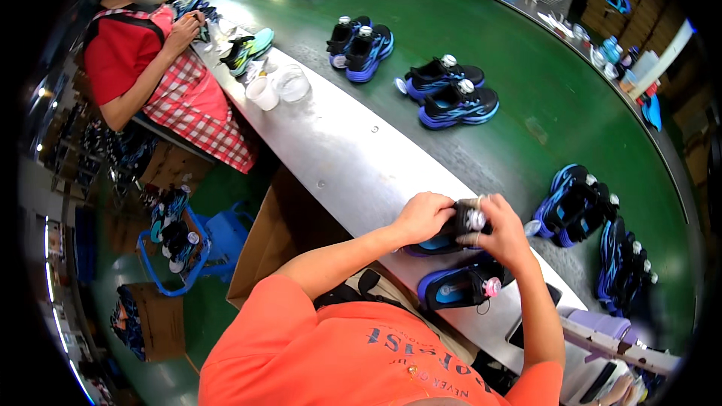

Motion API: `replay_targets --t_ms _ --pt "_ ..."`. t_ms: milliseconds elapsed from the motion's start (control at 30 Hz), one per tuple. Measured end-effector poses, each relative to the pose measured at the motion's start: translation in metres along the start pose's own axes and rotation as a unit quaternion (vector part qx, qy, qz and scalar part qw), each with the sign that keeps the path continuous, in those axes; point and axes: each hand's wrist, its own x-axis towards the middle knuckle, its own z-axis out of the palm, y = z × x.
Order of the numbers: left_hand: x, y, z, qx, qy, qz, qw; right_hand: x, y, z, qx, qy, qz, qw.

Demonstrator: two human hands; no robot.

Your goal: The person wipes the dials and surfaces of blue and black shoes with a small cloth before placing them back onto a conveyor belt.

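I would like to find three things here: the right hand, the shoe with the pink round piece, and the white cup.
Right hand (505, 233): head view, back of the hand.
Shoe with the pink round piece (454, 290): head view, blue insole.
White cup (263, 96): head view, outer wall.

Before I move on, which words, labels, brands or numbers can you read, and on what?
Orange shirt: large dark lettering and smaller print, which I won't copy.
Blue insole in the near shoe: a mark too small to read.
Pink round piece on it: nothing legible.
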Motion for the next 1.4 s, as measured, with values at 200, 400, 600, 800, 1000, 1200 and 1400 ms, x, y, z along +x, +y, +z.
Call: replay_targets --t_ms 200,400,600,800,1000,1200,1400 --pt "-0.001 0.008 0.001 -0.135 0.029 -0.13 0.982 -0.011 -0.023 0.005 -0.212 -0.007 -0.063 0.975" --pt "-0.021 0.048 -0.033 -0.085 -0.17 -0.145 0.971 -0.012 -0.012 0.004 -0.166 -0.033 -0.046 0.985" --pt "-0.032 0.04 -0.024 -0.171 -0.232 -0.178 0.941 -0.031 -0.01 -0.004 0.058 0.005 -0.022 0.998" --pt "-0.051 0.046 -0.001 -0.146 -0.144 -0.096 0.974 -0.038 -0.019 0.002 0.031 0.053 0.035 0.997" --pt "-0.063 0.049 0.011 -0.064 -0.062 0.038 0.995 -0.047 -0.021 0.008 -0.026 0.066 0.059 0.996" --pt "-0.066 0.051 0.017 -0.058 -0.068 0.043 0.995 -0.052 -0.018 -0.001 0.029 0.077 0.019 0.996" --pt "-0.055 0.067 0.008 -0.046 -0.129 -0.005 0.991 -0.065 -0.019 0.005 0.046 0.051 0.14 0.988"
